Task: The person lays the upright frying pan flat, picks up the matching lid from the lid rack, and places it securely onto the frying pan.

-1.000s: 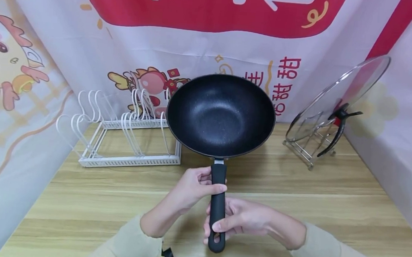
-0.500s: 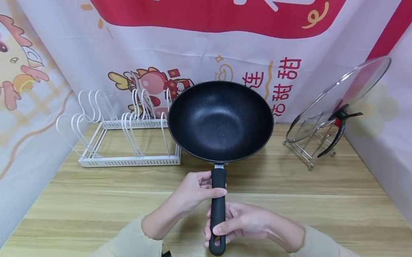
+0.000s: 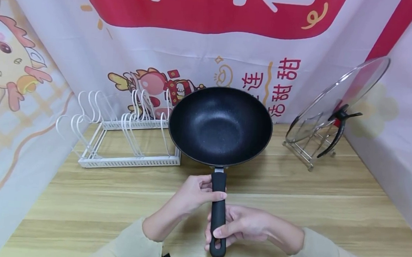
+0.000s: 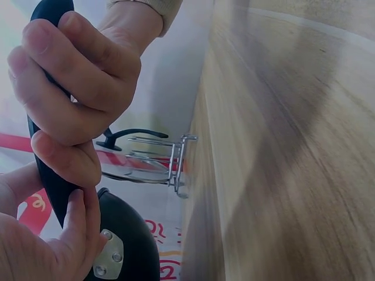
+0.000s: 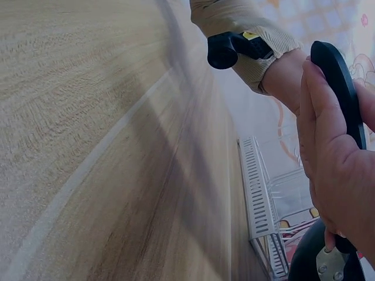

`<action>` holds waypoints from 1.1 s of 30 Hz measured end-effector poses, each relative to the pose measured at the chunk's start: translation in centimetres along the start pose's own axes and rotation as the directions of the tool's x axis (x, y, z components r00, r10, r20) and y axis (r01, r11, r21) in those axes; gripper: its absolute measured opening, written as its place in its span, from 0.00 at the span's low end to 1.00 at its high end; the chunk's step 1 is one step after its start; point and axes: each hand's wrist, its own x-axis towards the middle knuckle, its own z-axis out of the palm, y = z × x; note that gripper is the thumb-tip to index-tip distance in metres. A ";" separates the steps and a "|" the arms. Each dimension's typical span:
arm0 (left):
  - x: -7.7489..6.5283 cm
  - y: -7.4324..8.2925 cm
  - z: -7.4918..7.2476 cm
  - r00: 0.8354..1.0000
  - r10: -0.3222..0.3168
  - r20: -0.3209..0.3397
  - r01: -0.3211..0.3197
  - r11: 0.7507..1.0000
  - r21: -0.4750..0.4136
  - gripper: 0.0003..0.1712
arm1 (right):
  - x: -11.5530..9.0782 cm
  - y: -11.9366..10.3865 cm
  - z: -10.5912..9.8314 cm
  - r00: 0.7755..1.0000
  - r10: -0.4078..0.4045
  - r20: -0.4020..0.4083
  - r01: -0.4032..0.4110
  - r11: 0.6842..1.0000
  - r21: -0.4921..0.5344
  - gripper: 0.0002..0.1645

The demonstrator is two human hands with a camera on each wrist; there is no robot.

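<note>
Both hands hold up a black wok [image 3: 220, 125] above the table, its dark inside facing the head camera. My left hand [image 3: 194, 194] grips the upper part of the black handle [image 3: 217, 214], with the thumb across its top. Lower down, near the hanging hole, my right hand [image 3: 243, 226] grips the same handle from the right, thumb on top and fingers beneath. In the left wrist view, a riveted metal bracket [image 4: 109, 256] joins the handle to the wok's underside.
A white wire rack [image 3: 130, 162] stands on the wooden table [image 3: 113, 202] at the left, close to the wok's rim. At the right, a glass lid [image 3: 339, 94] leans in a small metal stand [image 3: 311, 149]. Printed cloth [image 3: 205, 47] hangs along the back and sides.
The wok has come lower and a little nearer the body, uncovering more of the printed cloth behind it. Both hands moved down with it, their hold on the handle unchanged.
</note>
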 end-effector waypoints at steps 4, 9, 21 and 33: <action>0.1 -0.2 -0.1 1.000 -0.009 0.001 0.009 1.000 0.001 0.19 | 0.1 0.2 -0.1 1.000 0.002 -0.002 -0.001 1.000 0.009 0.18; 0.1 -0.4 -0.1 1.000 -0.031 -0.003 0.031 1.000 -0.002 0.19 | 0.2 0.4 -0.2 1.000 0.007 -0.005 -0.007 1.000 0.017 0.18; 0.1 -0.8 0.0 0.997 -0.076 -0.030 0.076 0.997 0.005 0.21 | 0.2 0.8 -0.5 1.000 0.027 -0.007 -0.027 0.999 0.043 0.18; 0.0 -1.1 -0.2 0.998 -0.069 0.001 0.069 0.997 0.015 0.21 | 0.3 1.1 -0.6 0.999 0.045 -0.012 -0.044 0.999 0.031 0.17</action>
